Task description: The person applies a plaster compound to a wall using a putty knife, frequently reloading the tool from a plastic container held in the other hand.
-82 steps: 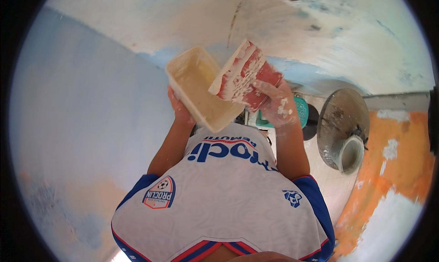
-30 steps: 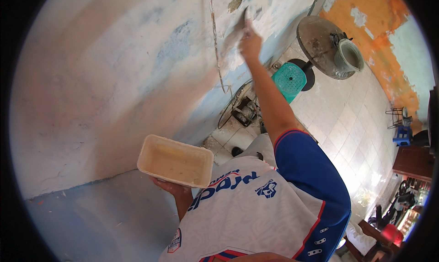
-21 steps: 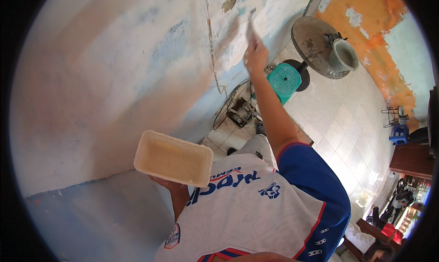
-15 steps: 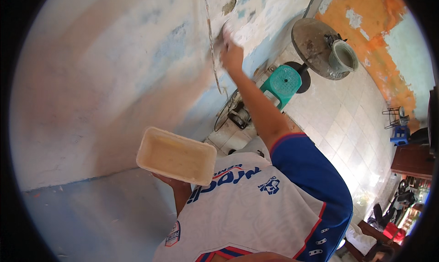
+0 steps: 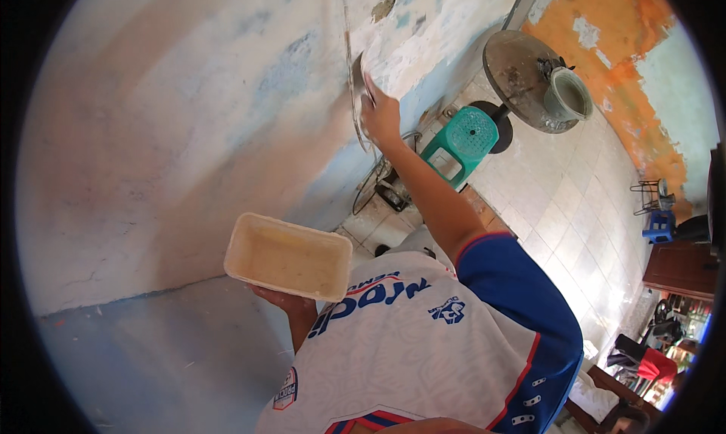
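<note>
My left hand [image 5: 283,299] grips a cream rectangular tub [image 5: 290,258] from below, in front of my shirt. Pale residue coats the tub's inside; most of my fingers are hidden under it. Up at the patchy white and blue wall [image 5: 249,131], my right hand [image 5: 382,120] is closed around a putty knife [image 5: 358,72]. Its thin dark blade meets the wall next to a cable [image 5: 347,44] that runs down the surface. The handle is mostly covered by my fingers.
Below my right arm stands a green plastic stool [image 5: 470,135]. Beyond it, a round table [image 5: 510,78] bears a grey bucket [image 5: 567,95]. A dark device with a cord [image 5: 391,192] lies by the wall's foot. Pale tiles [image 5: 552,199] cover the floor; an orange peeling wall [image 5: 616,48] rises at right.
My right hand has moved down along the wall and slightly toward me, with the putty knife now beside the cable. The tub has shifted slightly left.
</note>
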A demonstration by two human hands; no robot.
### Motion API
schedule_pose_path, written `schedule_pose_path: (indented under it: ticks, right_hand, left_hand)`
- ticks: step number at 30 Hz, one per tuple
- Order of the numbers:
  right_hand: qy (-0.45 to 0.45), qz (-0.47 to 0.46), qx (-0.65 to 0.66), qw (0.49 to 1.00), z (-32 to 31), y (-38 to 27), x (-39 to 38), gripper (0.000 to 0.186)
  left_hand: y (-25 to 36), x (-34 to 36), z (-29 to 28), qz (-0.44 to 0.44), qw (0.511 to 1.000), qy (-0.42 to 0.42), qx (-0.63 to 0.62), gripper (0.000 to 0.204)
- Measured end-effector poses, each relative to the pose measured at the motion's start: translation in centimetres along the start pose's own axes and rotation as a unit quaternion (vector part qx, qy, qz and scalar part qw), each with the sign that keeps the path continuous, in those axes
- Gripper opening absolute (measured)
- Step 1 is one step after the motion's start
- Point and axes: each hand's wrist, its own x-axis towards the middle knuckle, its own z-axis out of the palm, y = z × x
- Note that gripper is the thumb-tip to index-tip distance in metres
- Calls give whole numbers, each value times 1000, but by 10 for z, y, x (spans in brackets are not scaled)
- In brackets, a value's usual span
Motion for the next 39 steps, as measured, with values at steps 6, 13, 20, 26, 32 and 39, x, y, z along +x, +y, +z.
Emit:
schedule_pose_path:
  ticks: [6,13,20,26,32,39]
  right_hand:
    - [90,70,72,991,-57,18,62,38]
    - [-5,-57,-55,997,7,-15,-9,46]
    - [125,-11,-29,992,-34,10,54,43]
    - [15,-35,-23,999,-6,-22,-6,40]
    - [213,0,55,976,-49,3,81,44]
    - [-31,22,13,999,-4,-30,-14,40]
  left_hand:
    - [8,2,-10,24,1000,12,4,75]
    - [13,0,-13,66,997,22,43,75]
    - [11,-1,-12,41,997,42,43,76]
    - [13,-1,-4,-8,999,41,-18,78]
    - [3,14,-28,-56,994,-26,-87,79]
    - [3,2,-30,-3,998,37,-50,84]
